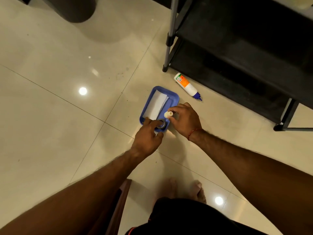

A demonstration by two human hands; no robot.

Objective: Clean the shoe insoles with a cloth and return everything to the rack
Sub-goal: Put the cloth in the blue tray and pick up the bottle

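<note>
A blue tray (pixel 172 97) lies on the tiled floor with a folded white cloth or paper (pixel 157 106) in it. At its near end sits a dark tape roll (pixel 161 125). My left hand (pixel 147 136) reaches onto the tray, its fingers on the roll's left side. Over the tray's right edge, my right hand (pixel 186 121) pinches a small white bottle (pixel 168 114). No shoes or insoles are in view.
A white squeeze bottle (pixel 187 85) with an orange label and blue nozzle lies on the floor beside the black shoe rack (pixel 237 53) at the upper right. A dark round object (pixel 74 7) stands at the top left. My bare feet (pixel 196 189) are below.
</note>
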